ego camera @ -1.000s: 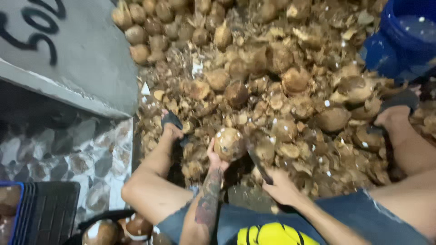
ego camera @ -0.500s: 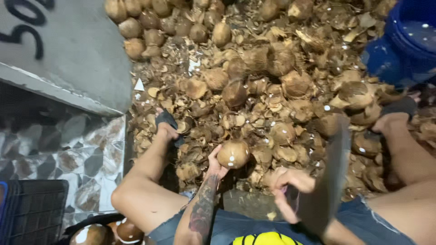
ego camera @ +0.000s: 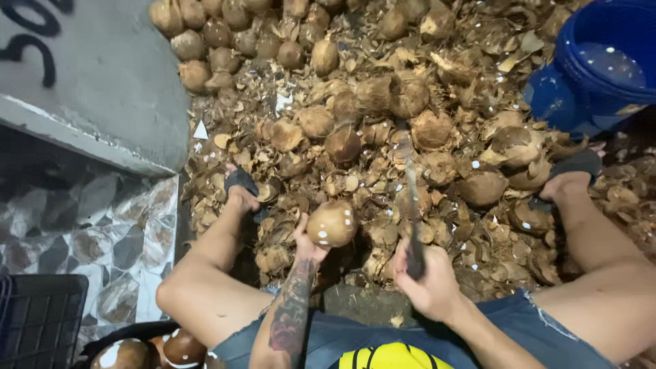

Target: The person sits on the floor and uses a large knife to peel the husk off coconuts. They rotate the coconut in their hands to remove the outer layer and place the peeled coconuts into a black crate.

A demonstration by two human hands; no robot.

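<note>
Above the husk pile (ego camera: pixel 437 157), my left grip (ego camera: pixel 307 242) is cupping a coconut (ego camera: pixel 331 223) while my right grip (ego camera: pixel 427 280) is clenching a knife (ego camera: pixel 412 205), risking a glancing cut.

Light is even and fairly bright, warm, with no hard shadows; the gap between the legs is darkest. The knife (ego camera: pixel 412 205) blade is smeared by motion blur. The blue bucket (ego camera: pixel 601 68) shows faint glare. Edges bend slightly from the wide lens.

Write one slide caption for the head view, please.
Left hand holds a coconut; right hand holds a knife.
</note>
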